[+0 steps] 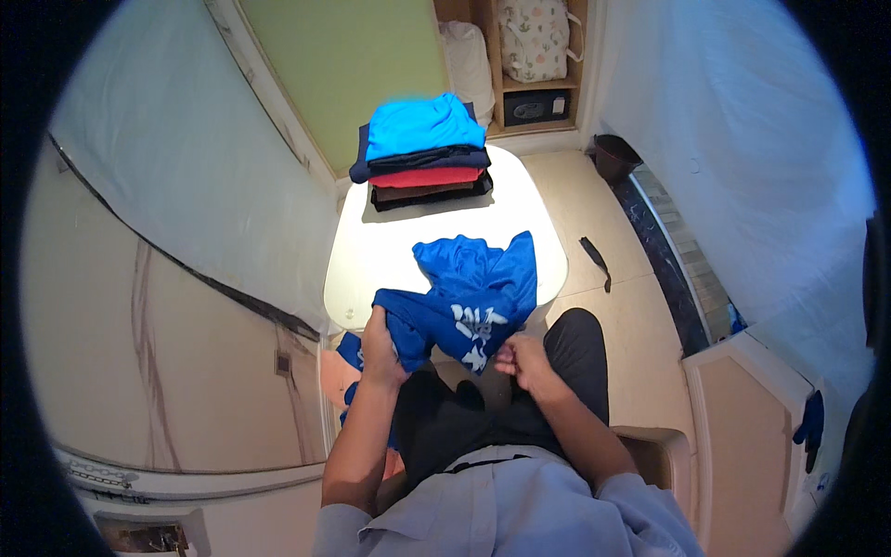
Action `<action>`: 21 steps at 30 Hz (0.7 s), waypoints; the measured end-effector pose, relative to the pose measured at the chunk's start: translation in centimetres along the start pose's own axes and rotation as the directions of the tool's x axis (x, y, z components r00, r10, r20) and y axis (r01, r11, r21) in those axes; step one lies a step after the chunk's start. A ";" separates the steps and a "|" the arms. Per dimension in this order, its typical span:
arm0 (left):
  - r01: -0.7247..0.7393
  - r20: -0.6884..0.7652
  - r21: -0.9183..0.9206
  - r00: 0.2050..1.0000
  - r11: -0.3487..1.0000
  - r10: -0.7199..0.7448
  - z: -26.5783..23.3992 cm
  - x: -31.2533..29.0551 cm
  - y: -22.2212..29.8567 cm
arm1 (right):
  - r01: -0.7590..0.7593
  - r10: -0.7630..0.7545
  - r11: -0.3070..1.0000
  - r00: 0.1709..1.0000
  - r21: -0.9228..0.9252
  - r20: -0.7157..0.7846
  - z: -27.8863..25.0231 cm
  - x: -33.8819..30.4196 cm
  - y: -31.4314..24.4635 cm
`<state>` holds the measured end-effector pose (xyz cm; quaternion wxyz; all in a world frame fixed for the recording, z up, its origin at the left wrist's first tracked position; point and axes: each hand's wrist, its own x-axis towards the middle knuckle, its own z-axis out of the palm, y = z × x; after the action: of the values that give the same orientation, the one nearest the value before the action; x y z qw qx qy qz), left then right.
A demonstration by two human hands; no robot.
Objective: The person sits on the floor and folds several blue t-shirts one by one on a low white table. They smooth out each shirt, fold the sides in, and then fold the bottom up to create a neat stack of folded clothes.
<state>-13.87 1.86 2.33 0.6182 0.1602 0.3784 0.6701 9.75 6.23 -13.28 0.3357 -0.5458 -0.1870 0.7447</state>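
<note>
A crumpled blue garment with white printed marks (483,288) lies partly on the near end of the white table (371,246), and its near part hangs over my lap. My left hand (379,351) grips its left side, the fingers hidden behind the cloth. At the lower right edge, my right hand (524,360) has its fingers curled together on the fabric. Toward the far end of the table rises a stack of folded clothes (422,158), with a bright blue piece on top and dark, red and brown ones below.
More blue cloth (351,351) shows beside my left forearm. A black strap-like item (595,263) lies on the floor to the right. Farther back are a dark bin (614,158) and a shelf holding a black safe (536,108) and a patterned bag (534,39).
</note>
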 end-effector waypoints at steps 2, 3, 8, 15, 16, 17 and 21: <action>0.086 0.026 -0.005 0.996 0.996 -0.085 0.3 -0.5 0.4 | -0.115 0.098 0.985 0.985 0.125 0.140 -0.4 0.4 1.4; 0.092 0.065 -0.003 0.994 0.996 -0.091 0.4 -0.7 0.5 | -0.161 0.113 0.966 0.967 0.203 0.230 -0.5 0.5 1.6; 0.008 0.059 0.009 0.998 1.000 -0.008 2.1 -3.3 2.2 | 0.011 -0.173 0.930 0.895 0.368 0.410 0.3 -1.2 -1.4; -0.363 -0.092 -0.146 0.931 0.920 0.353 -0.6 -5.5 6.7 | 0.171 -0.417 0.809 0.842 0.562 0.343 -0.1 -6.5 -8.9; -0.343 0.054 -0.257 0.928 0.903 0.368 0.4 -6.7 7.5 | 0.167 -0.413 0.783 0.859 0.599 0.302 0.3 -8.0 -9.6; -0.393 0.053 -0.264 0.906 0.881 0.420 1.2 -7.6 7.8 | 0.164 -0.428 0.782 0.843 0.602 0.326 0.4 -8.8 -10.0; -0.503 0.125 -0.293 0.823 0.813 0.554 0.7 -9.1 8.2 | 0.178 -0.451 0.809 0.798 0.560 0.399 1.6 -11.4 -10.7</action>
<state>-17.54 -6.20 10.86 0.4570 0.2491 0.1665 0.8375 13.44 5.84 1.96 0.5247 -0.1813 -0.1637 0.8155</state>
